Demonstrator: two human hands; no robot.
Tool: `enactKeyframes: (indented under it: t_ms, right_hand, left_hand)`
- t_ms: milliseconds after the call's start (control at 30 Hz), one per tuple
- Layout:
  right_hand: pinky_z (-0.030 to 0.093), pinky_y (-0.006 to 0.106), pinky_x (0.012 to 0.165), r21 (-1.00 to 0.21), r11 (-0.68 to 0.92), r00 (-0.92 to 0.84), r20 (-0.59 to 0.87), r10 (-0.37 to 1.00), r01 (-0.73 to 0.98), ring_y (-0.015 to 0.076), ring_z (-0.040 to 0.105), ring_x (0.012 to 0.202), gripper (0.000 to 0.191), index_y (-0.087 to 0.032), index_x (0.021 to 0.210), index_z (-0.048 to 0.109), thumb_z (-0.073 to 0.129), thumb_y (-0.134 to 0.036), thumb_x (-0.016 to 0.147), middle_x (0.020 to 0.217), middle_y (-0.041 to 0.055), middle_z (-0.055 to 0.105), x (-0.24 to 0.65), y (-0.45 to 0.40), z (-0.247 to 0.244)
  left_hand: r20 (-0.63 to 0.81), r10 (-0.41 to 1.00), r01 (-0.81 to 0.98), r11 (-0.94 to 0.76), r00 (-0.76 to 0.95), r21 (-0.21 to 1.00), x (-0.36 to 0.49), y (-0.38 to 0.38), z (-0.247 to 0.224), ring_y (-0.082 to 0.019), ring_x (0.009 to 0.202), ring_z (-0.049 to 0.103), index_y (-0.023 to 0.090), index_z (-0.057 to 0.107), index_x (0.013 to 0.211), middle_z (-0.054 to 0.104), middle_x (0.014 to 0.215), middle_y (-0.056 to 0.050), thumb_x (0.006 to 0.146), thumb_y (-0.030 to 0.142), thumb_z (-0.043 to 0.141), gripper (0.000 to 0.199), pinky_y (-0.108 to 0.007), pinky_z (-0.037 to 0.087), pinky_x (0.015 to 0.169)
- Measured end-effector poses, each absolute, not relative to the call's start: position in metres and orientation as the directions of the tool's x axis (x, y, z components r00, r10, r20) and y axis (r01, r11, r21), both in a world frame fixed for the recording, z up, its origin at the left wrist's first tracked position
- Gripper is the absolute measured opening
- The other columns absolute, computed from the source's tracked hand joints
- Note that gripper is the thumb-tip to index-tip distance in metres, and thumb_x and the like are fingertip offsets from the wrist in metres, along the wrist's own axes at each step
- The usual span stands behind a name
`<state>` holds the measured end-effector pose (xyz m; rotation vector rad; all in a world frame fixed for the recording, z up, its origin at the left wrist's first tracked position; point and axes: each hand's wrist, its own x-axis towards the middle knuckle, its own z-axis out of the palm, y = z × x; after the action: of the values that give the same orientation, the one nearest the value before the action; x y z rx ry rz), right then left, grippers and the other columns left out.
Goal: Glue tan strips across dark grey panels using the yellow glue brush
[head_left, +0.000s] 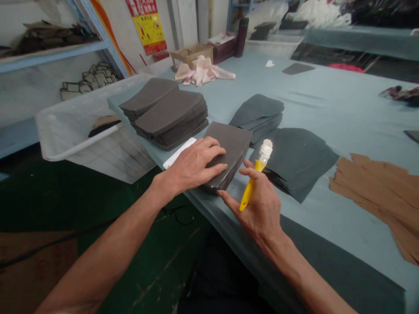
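Left hand (pixel 193 163): fingers extended and moderately spread, not closed, pressing palm-down on the top sheet of the near stack (pixel 233 138); nothing gripped. Right hand (pixel 263 207): fingers curled around the yellow handle of the brush (pixel 249 192), effectively closed on it, with the thumb reaching out to the stack's lower near corner. The bristle end (pixel 266 149) points up and away beyond these fingers, coated with a thick white substance.

The near stack lies under the left fingers and just ahead of the right thumb, close to the edge of the tabletop (pixel 314 104). Its side facing the right fingers has a glossy streak. A white strip (pixel 179 152) lies just beside the left hand, on its outer side. Dark grey stacks (pixel 173 115) sit beyond the left fingers; a fanned dark pile (pixel 297 159) lies beyond the right ones, near the bristles.

Risks, as judged: the loaded bristles could smear or drip on the fanned pile if the right wrist tips outward. Uneven pressure from the left fingers, or a push from the right thumb, could shear the loose layers out of line. Being close to the edge, the stack could also overhang if drawn nearer. White residue on fingertips could mark the top sheet.
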<state>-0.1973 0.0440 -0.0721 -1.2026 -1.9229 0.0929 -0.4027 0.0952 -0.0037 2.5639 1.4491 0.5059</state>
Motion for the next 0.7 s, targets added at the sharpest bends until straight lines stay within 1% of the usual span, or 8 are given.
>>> enactKeyframes:
  t_ms: [100, 200, 333, 467, 567, 700]
  right_hand:
    - [0.059, 0.054, 0.096, -0.499, 0.475, -0.135, 0.574, 0.808, 0.725, 0.0363, 0.071, 0.119, 0.055, -0.023, 0.127, 0.050, 0.074, -0.054, 0.090, 0.143, 0.0207, 0.066, -0.206, 0.036, -0.077]
    - [0.059, 0.052, 0.096, -0.498, 0.449, -0.123, 0.557, 0.821, 0.742, 0.0359, 0.071, 0.118, 0.055, -0.023, 0.127, 0.050, 0.076, -0.052, 0.088, 0.139, 0.0197, 0.069, -0.209, 0.035, -0.079]
    - [0.060, 0.049, 0.093, -0.480, 0.445, -0.119, 0.568, 0.814, 0.756, 0.0348, 0.072, 0.116, 0.054, -0.023, 0.127, 0.050, 0.074, -0.053, 0.089, 0.136, 0.0189, 0.070, -0.210, 0.036, -0.082]
    - [0.061, 0.049, 0.090, -0.477, 0.462, -0.099, 0.607, 0.788, 0.748, 0.0341, 0.074, 0.112, 0.057, -0.023, 0.126, 0.050, 0.074, -0.058, 0.088, 0.132, 0.0171, 0.073, -0.213, 0.038, -0.086]
    - [0.061, 0.049, 0.090, -0.476, 0.467, -0.093, 0.619, 0.780, 0.745, 0.0346, 0.073, 0.112, 0.060, -0.022, 0.126, 0.050, 0.074, -0.061, 0.086, 0.133, 0.0173, 0.072, -0.214, 0.038, -0.085]
    - [0.060, 0.050, 0.092, -0.520, 0.446, -0.066, 0.594, 0.802, 0.728, 0.0342, 0.072, 0.114, 0.063, -0.023, 0.126, 0.050, 0.075, -0.063, 0.085, 0.135, 0.0164, 0.071, -0.217, 0.039, -0.084]
  left_hand:
    - [0.228, 0.845, 0.790, -0.534, 0.484, 0.301, -0.402, 0.095, -0.003, -0.027, 0.127, 0.063, 0.018, 0.069, 0.123, 0.067, 0.131, -0.011, 0.100, 0.034, 0.060, 0.029, -0.046, 0.047, 0.116]
    - [0.239, 0.839, 0.784, -0.543, 0.489, 0.302, -0.403, 0.093, -0.003, -0.026, 0.130, 0.062, 0.019, 0.070, 0.122, 0.069, 0.133, -0.011, 0.101, 0.033, 0.059, 0.027, -0.045, 0.046, 0.117]
    - [0.288, 0.809, 0.765, -0.583, 0.513, 0.274, -0.408, 0.090, -0.007, -0.027, 0.131, 0.063, 0.015, 0.071, 0.122, 0.070, 0.134, -0.012, 0.101, 0.032, 0.061, 0.029, -0.044, 0.047, 0.116]
    - [0.338, 0.772, 0.737, -0.626, 0.539, 0.254, -0.411, 0.091, -0.011, -0.028, 0.126, 0.065, 0.015, 0.071, 0.120, 0.072, 0.131, -0.014, 0.101, 0.032, 0.061, 0.028, -0.047, 0.050, 0.112]
    - [0.355, 0.763, 0.732, -0.634, 0.540, 0.248, -0.411, 0.092, -0.012, -0.029, 0.124, 0.066, 0.014, 0.071, 0.118, 0.073, 0.128, -0.014, 0.101, 0.031, 0.062, 0.026, -0.048, 0.051, 0.110]
    - [0.363, 0.756, 0.728, -0.641, 0.545, 0.243, -0.411, 0.092, -0.012, -0.028, 0.122, 0.067, 0.013, 0.071, 0.118, 0.073, 0.127, -0.014, 0.101, 0.030, 0.062, 0.026, -0.047, 0.051, 0.109]
